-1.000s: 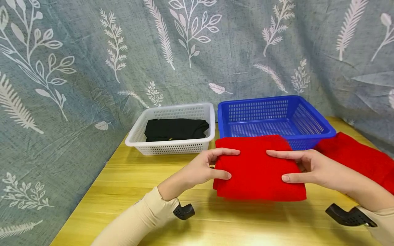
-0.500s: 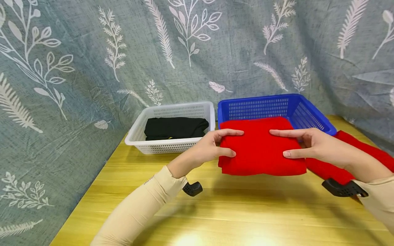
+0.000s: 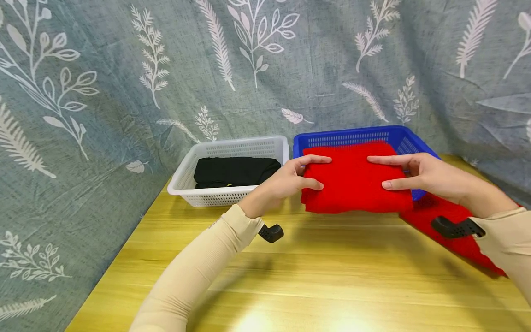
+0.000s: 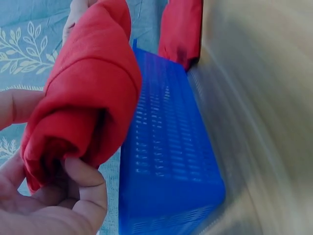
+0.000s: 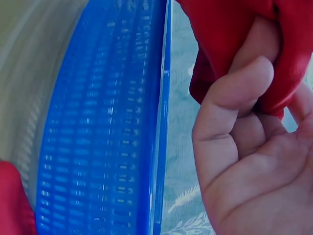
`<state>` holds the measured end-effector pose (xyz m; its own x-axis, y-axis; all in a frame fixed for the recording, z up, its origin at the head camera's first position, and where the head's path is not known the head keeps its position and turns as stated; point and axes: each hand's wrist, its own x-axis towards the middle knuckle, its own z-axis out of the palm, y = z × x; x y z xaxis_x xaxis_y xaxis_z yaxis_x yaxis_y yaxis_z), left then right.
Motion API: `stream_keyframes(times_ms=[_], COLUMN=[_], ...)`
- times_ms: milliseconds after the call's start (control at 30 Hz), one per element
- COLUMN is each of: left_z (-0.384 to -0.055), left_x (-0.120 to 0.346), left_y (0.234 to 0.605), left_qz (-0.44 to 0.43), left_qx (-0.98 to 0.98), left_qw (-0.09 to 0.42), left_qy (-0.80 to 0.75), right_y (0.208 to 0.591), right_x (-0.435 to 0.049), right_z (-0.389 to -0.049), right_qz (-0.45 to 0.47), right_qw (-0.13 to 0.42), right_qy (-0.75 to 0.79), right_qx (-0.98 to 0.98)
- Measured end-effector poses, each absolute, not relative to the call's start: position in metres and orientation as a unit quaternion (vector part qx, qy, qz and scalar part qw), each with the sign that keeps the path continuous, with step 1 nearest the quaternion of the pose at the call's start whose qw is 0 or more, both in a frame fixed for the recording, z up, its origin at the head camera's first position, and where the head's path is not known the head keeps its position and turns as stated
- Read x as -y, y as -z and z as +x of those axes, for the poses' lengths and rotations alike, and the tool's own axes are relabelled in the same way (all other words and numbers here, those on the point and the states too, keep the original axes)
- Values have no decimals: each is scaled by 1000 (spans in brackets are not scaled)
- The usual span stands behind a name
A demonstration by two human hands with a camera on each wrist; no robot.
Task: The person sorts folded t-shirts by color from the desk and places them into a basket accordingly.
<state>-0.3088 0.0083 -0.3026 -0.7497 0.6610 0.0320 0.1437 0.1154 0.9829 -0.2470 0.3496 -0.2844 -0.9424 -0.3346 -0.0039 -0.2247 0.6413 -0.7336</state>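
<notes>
A folded red cloth [image 3: 352, 184] hangs level in the air, in front of and partly over the blue basket [image 3: 348, 137]. My left hand [image 3: 286, 182] grips its left edge, thumb and index finger along the upper face, other fingers tucked beneath. At the opposite edge my right hand [image 3: 435, 177] holds it the same way. Rolled layers of the red cloth [image 4: 90, 88] show end-on in the left wrist view, with the blue basket's wall [image 4: 166, 127] beyond. In the right wrist view, fingers reach into the folds of the red cloth [image 5: 225, 34]. The cloth hides most of the basket's inside.
A white basket [image 3: 224, 199] stands left of the blue one, with a folded black cloth [image 3: 236, 170] inside. Another red cloth [image 3: 448, 226] lies on the wooden table [image 3: 332, 276] at the right, partly under my right forearm. A leaf-patterned curtain [image 3: 265, 69] hangs behind.
Both hands have carried the folded red cloth forward, away from me, from over the table's middle to the blue basket's front, where it covers more of the basket. The grip looks unchanged.
</notes>
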Motion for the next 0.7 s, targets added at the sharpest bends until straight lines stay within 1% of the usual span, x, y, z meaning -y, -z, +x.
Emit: stream_keyframes(times_ms=[167, 400, 700], left_z=[-321, -334, -350], left_x=[-17, -24, -42], left_y=[299, 299, 292], left_qz=[265, 249, 233], left_qx=[-721, -736, -755], left_qw=[212, 214, 197], left_qy=[-604, -591, -581], right_y=[282, 278, 274], right_x=[-355, -357, -365], right_z=[-262, -277, -293], right_qz=[-141, -122, -108], right_qw=[78, 103, 100], right_qy=[395, 402, 387], right_qx=[-905, -902, -910])
